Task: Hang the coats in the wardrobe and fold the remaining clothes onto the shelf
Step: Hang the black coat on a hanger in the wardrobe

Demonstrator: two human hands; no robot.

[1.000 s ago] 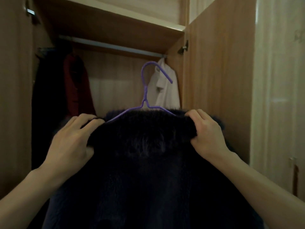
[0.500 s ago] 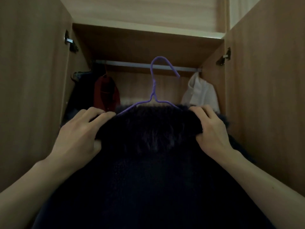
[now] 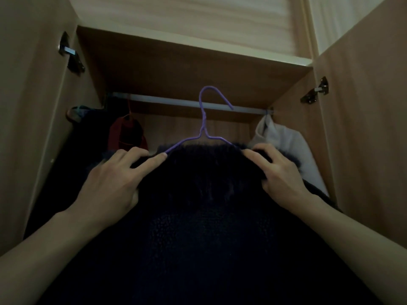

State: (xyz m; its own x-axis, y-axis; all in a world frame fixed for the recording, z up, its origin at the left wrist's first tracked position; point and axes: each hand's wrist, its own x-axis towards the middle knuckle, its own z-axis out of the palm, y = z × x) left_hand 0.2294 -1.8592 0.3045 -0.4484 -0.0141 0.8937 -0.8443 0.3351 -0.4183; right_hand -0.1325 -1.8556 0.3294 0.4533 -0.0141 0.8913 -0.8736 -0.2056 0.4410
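Beyond the left hand, on the rail [image 3: 167, 101]: a dark garment [image 3: 88, 133] and a red garment [image 3: 127, 135] hang in the wardrobe. Counted as hung items; whether they are coats, cannot tell in this light.

Left hand [image 3: 110, 179]: fingers curled over the left shoulder of the dark coat [image 3: 202, 216], gripping it, forefinger reaching toward the hanger arm.

Between the hands: the coat sits on a purple hanger [image 3: 203, 126], held up in the wardrobe opening. Its collar is level with the fingertips and its body drops below both wrists. The hook stands above the hands and crosses the rail in this view. Whether it has caught the rail or is only in front of it, cannot tell.

Right hand [image 3: 279, 175]: well apart from the left, fingers curled over the right shoulder of the coat, gripping it.

Beyond the right hand: a white garment [image 3: 284, 142] hangs at the rail's end.

Progress, as judged: this coat is dressed on its hanger and at the rail. Seating the hook and letting go appear to be left. No folded clothes are in view, so the folding part is unassessed, probably not begun.
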